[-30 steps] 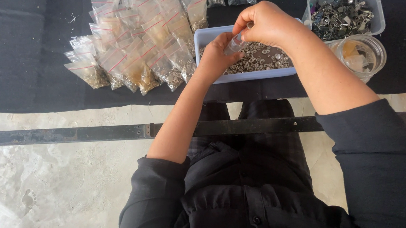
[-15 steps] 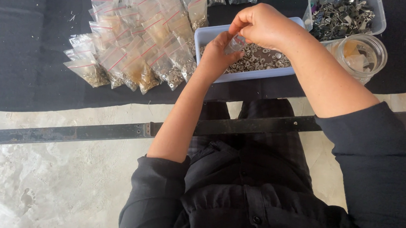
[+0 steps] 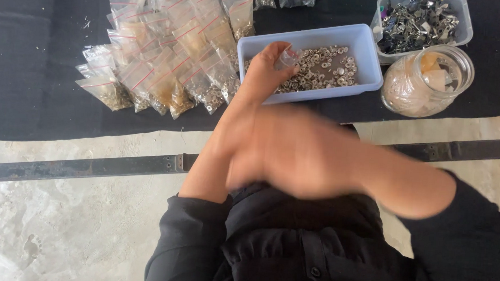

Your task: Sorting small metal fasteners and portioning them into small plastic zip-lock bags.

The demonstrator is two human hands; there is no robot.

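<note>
My left hand [image 3: 264, 75] reaches over the near left corner of a pale blue plastic tray [image 3: 364, 43] and pinches a small clear zip bag [image 3: 288, 57] by its top. The tray holds many small silver metal rings [image 3: 327, 67]. My right hand [image 3: 292, 154] is a motion-blurred shape low over my lap, well back from the tray. The blur hides its fingers and anything in them. Both arms wear black sleeves pushed up.
A pile of small filled zip bags [image 3: 168, 54] lies left of the tray on a black cloth [image 3: 35, 58]. A glass jar [image 3: 427, 82] and a clear box of dark metal pieces [image 3: 419, 18] stand to the right. A dark metal strip [image 3: 86, 168] crosses the pale floor.
My right hand has left the bag above the tray and swung back down toward my body. My left hand stays at the tray and keeps the bag.
</note>
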